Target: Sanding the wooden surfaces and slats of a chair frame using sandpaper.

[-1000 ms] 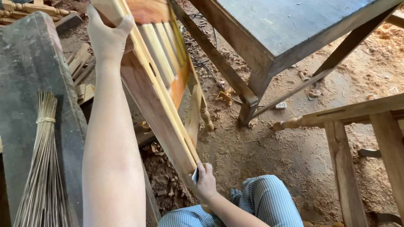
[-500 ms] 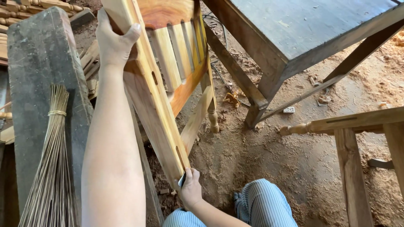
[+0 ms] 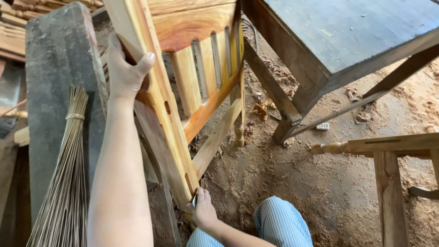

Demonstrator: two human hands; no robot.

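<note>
Gripping the frame [image 3: 183,77] high on its near post with the left hand [image 3: 124,68], fingers wrapped round the back edge, thumb pressed on the front face. Pinching a small dark tool [image 3: 195,199] against the post's foot with the right hand [image 3: 203,211], fingers curled shut on it. Leaning tilted, the frame, slats and rails facing away, lower end down by the knee [image 3: 281,222] in striped cloth, turned leg touching the sawdust floor [image 3: 292,183]. Standing just left, a dark plank [image 3: 57,68] with a broom [image 3: 66,183] resting on it. Standing right, a dark table [image 3: 347,32]; nearer, a pale wooden rail [image 3: 388,144].
</note>
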